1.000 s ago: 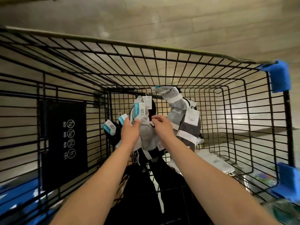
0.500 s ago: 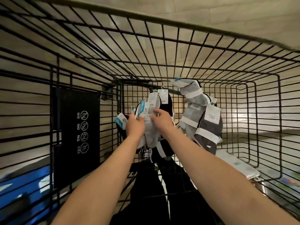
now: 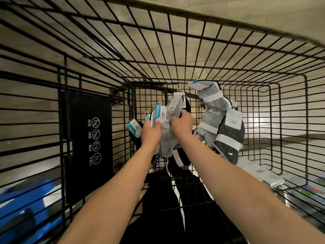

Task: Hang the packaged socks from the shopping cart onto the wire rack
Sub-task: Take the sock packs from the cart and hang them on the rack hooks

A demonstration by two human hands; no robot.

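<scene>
Both my arms reach down into the black wire shopping cart (image 3: 263,81). My left hand (image 3: 151,132) grips sock packs with teal and white labels (image 3: 159,112). My right hand (image 3: 182,123) pinches a light grey sock pack with a white tag (image 3: 175,104) beside it. A pale grey sock (image 3: 165,140) hangs between the two hands. To the right, a bundle of grey and dark grey socks with white bands (image 3: 223,124) leans against the cart's far wall. Another teal-labelled pack (image 3: 134,128) lies left of my left hand. Black socks (image 3: 182,159) lie under the hands.
A black sign panel with NO and YES icons (image 3: 89,138) hangs on the cart's left wall. Blue plastic (image 3: 26,205) shows outside at lower left. A white flat package (image 3: 260,173) lies on the cart floor at right. Tiled floor shows through the wires.
My view has moved closer into the cart. Both hands have risen a little with the sock packs, and my right hand has shifted up to the grey pack's tag end.
</scene>
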